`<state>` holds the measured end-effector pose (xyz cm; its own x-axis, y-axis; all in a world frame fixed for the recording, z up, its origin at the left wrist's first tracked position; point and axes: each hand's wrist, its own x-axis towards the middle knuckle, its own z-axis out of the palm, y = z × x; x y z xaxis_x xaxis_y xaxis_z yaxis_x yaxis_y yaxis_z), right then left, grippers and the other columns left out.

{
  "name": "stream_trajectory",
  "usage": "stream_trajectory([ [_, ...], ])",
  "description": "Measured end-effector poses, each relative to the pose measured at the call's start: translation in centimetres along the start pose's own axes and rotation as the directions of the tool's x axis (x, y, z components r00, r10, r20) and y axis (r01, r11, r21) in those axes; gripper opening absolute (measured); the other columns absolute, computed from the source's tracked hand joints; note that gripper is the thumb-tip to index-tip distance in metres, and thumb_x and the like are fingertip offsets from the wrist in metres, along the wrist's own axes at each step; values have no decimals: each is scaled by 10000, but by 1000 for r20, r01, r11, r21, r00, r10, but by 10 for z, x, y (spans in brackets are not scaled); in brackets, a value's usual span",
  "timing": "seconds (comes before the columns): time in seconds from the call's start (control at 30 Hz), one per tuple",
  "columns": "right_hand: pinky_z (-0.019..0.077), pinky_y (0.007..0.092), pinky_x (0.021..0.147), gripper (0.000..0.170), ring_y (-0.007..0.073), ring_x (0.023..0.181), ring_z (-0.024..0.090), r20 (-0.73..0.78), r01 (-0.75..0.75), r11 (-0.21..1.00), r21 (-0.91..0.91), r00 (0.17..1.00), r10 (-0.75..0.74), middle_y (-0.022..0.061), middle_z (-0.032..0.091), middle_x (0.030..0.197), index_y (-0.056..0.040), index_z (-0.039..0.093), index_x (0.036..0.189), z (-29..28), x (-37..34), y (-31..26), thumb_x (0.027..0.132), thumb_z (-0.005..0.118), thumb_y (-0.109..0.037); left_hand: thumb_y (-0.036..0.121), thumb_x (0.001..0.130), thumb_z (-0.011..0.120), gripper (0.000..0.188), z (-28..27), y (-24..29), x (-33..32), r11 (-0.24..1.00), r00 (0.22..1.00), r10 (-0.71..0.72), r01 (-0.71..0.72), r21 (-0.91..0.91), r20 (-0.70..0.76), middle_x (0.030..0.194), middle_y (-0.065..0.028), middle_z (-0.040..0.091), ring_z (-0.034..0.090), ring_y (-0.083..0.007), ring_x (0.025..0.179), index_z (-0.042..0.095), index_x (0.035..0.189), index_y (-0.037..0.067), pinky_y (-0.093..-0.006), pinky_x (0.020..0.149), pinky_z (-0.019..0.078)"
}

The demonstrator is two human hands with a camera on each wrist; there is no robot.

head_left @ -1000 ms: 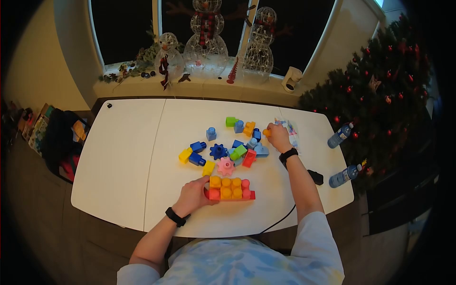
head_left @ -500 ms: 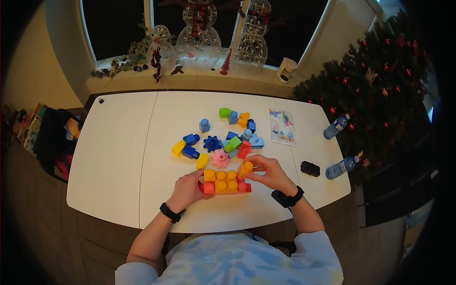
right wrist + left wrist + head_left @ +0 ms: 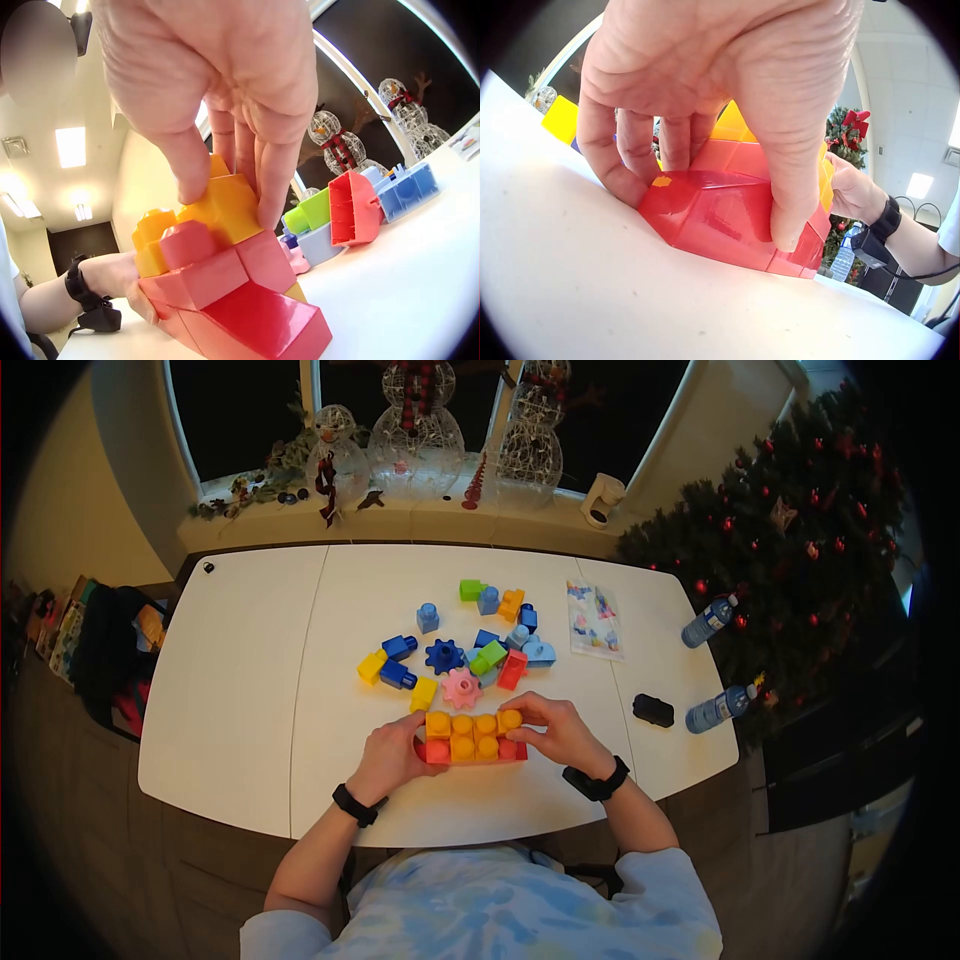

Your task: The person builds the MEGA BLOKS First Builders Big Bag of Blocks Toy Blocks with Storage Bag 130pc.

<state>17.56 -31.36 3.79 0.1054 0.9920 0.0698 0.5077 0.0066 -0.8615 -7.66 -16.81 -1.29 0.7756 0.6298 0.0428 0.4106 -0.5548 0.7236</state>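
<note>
On the white table (image 3: 220, 700) sits a stack of toy building blocks (image 3: 251, 315), red at the bottom with yellow-orange blocks on top. My left hand (image 3: 390, 757) grips the stack's left end, thumb on the near side and fingers round the far side, as the left wrist view shows. At the right end of the top row, my right hand (image 3: 562, 735) pinches a yellow block (image 3: 225, 206) between thumb and fingers. That block sits on the red layer, beside a bare red stud (image 3: 187, 244).
Loose blocks lie beyond the stack: a pink gear (image 3: 462, 688), a dark blue gear (image 3: 444, 656), a red block (image 3: 513, 670) and several others. A printed plastic bag (image 3: 596, 622), a black case (image 3: 653, 710) and two water bottles (image 3: 722, 708) are on the right.
My right hand brought a yellow block from the far right of the pile to the stack's right end and lowered it there. The left hand kept its grip.
</note>
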Motion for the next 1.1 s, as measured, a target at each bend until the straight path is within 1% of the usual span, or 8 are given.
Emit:
stream_trajectory([
  [0.57,567,358,1025,328,208,1110,726,39,-52,998,17,998,52,100,736,1172,-4,644,1198,-5,4,-3,891,761,13,312,596,949,657,-2,3,-1,1000,1000,-9,9,4,4,921,-144,738,721,-352,852,655,1137,81,-438,769,583],
  [0.63,580,351,996,342,194,1110,714,168,-79,994,-76,982,91,103,730,1187,-17,654,1219,-16,10,-9,896,765,-2,316,598,948,663,1,-1,0,1000,1000,4,-4,6,-7,924,-145,739,721,-354,855,655,1146,85,-441,773,584],
  [0.73,586,332,964,352,182,1094,704,181,-5,998,-63,983,16,93,722,1197,-29,667,1243,-45,37,-10,904,761,-16,327,600,946,685,0,-1,0,1000,1000,-10,10,6,1,931,-147,741,722,-357,860,653,1171,89,-447,781,584],
  [0.8,578,315,959,329,162,1124,678,64,-88,996,24,994,86,74,715,1198,-31,680,1243,-71,68,-10,922,747,-48,335,602,945,700,-1,1,-1,999,999,-35,35,6,16,935,-148,741,722,-359,862,651,1187,90,-450,784,584],
  [0.83,585,339,936,346,182,1143,671,-52,-35,995,-96,998,30,102,722,1200,-26,678,1243,-80,88,-3,915,763,-95,341,605,944,711,-1,1,-1,999,999,-34,34,13,13,938,-148,742,722,-359,862,649,1202,93,-450,784,583],
  [0.87,585,339,936,346,182,1143,671,-53,-29,995,-98,998,23,102,722,1200,-26,678,1243,-87,107,4,915,763,-95,346,608,943,722,-1,1,-1,999,999,-32,32,19,10,940,-148,742,722,-360,863,647,1216,95,-451,784,583],
  [0.93,554,390,973,498,294,1094,699,-186,-43,896,-442,982,-44,163,732,1187,-33,692,1234,-98,144,23,847,824,-318,347,611,941,728,-2,1,-1,999,999,-32,31,11,24,944,-148,743,723,-360,867,645,1227,99,-452,786,584],
  [1.1,527,416,1021,671,367,1205,635,-110,-139,741,-657,990,88,204,697,1262,-37,696,1241,-96,215,102,692,871,-382,343,621,937,729,-4,3,-1,999,999,-40,40,4,23,956,-146,745,725,-358,878,643,1245,107,-453,795,584],
])
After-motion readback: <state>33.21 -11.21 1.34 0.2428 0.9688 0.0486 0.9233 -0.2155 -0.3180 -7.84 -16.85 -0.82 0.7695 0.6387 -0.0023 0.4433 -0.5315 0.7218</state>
